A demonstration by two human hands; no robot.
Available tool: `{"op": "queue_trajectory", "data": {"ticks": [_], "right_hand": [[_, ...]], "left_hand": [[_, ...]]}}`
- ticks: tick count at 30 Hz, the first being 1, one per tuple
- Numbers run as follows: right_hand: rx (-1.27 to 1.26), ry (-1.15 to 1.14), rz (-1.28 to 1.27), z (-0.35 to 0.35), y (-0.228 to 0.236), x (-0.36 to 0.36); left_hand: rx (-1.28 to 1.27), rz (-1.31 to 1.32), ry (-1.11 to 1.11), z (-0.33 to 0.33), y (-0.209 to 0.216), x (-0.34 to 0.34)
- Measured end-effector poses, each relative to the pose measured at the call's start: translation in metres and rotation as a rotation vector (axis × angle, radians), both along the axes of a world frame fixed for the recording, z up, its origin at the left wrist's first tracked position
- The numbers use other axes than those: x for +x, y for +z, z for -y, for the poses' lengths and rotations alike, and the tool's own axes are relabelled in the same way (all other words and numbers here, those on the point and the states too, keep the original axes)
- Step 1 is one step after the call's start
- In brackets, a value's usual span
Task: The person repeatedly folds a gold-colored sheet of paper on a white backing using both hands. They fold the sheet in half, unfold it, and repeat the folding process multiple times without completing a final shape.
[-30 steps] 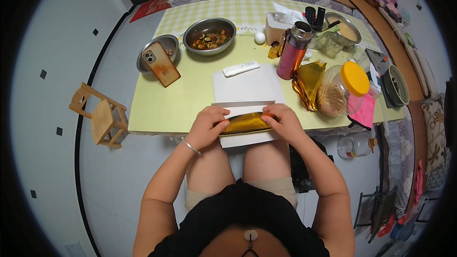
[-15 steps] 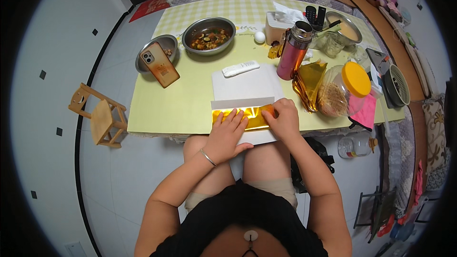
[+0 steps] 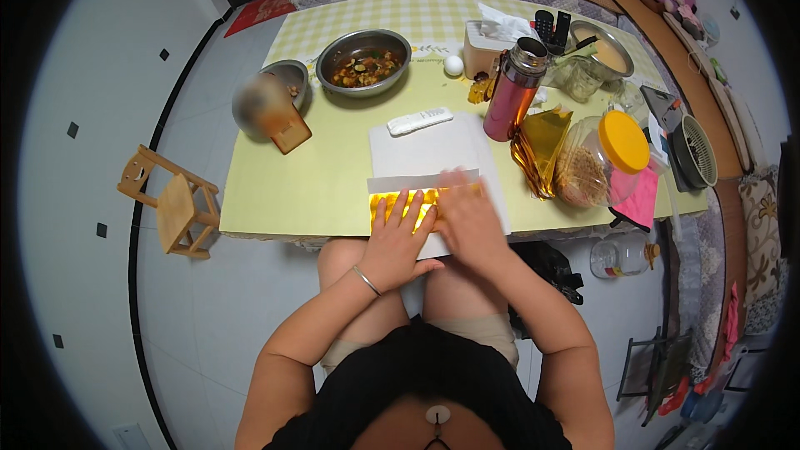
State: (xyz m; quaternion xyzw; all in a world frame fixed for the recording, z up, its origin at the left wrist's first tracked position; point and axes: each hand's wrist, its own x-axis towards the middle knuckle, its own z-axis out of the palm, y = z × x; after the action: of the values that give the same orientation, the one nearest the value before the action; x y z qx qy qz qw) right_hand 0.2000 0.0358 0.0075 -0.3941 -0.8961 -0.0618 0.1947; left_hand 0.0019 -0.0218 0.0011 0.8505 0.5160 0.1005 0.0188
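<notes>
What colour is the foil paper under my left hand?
Shiny gold: the foil paper shows best in the head view.

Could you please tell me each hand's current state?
Left hand: open, flat on shiny gold rectangular foil.
Right hand: over the foil, too blurred to tell.

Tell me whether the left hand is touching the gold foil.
Touching: the head view shows the left hand spread flat across the gold foil.

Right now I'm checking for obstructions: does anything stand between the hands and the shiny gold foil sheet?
Nothing visible does. The left hand lies spread on the shiny gold foil sheet; the blurred right hand is over its right part. The tall pink metallic flask stands apart, farther back, rightward.
</notes>
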Motion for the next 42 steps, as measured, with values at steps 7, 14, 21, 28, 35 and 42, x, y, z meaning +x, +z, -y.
{"op": "queue_trajectory", "data": {"ticks": [7,14,21,28,35,42], "right_hand": [[-0.322,0.08,0.043,0.014,-0.011,0.031],[-0.086,0.1,0.127,0.007,-0.002,0.042],[0.068,0.103,0.162,0.005,-0.002,0.032],[0.167,-0.017,0.124,0.026,-0.01,-0.004],[-0.274,-0.111,-0.328,-0.003,0.0,0.017],[0.017,0.112,-0.222,0.012,-0.007,0.007]], "left_hand": [[-0.115,-0.012,0.076,0.011,0.0,-0.023],[0.057,-0.157,0.056,0.008,-0.008,-0.042],[0.19,-0.276,0.031,-0.033,-0.003,-0.058],[0.239,0.099,0.011,-0.035,0.009,-0.02],[0.136,0.756,0.197,-0.036,-0.01,0.01],[0.12,0.708,0.329,-0.045,-0.012,0.02]]}}
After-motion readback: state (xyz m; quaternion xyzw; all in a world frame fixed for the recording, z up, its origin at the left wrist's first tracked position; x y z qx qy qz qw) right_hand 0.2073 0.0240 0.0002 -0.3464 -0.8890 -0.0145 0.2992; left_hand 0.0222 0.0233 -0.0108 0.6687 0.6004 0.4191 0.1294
